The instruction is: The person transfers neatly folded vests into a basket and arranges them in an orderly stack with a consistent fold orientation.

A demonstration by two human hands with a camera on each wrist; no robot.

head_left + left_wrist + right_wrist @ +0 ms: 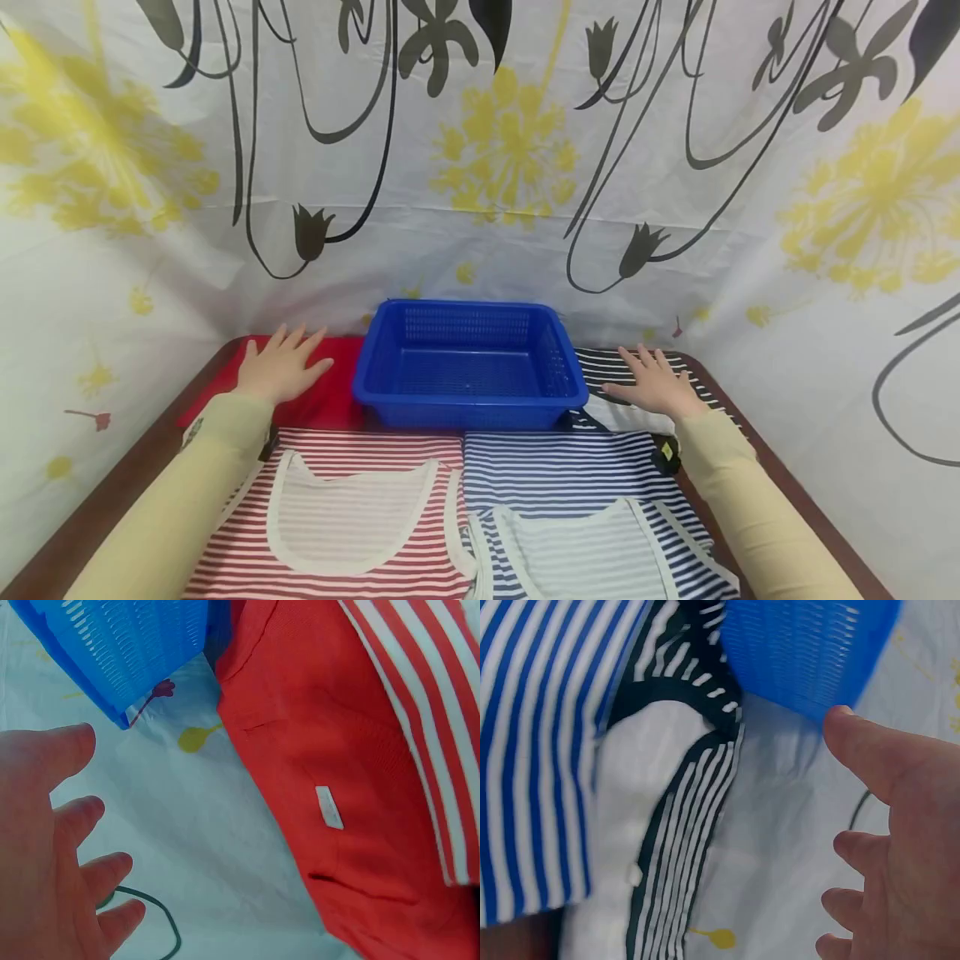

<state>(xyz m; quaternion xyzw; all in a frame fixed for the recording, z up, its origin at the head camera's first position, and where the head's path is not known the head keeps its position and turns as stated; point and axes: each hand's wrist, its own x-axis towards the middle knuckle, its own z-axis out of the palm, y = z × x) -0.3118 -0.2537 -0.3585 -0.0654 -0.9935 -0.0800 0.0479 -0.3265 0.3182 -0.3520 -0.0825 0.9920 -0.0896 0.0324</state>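
Left hand [281, 367]: fingers spread, holding nothing; in the head view, over the red garment [326, 408].
Right hand [658, 385]: fingers spread, holding nothing, over the black-and-white garment [600, 363].
Blue basket [465, 414]: between both hands, no garment inside.
Red-striped top [352, 517]: nearer the body than the left hand.
Blue-striped top [555, 467]: nearer the body than the right hand.
Garments' progress: all laid out, none gripped; the handling seems barely begun, with everything left.

Fingers [109, 871] spread near red cloth [330, 750] and blue basket [146, 645].
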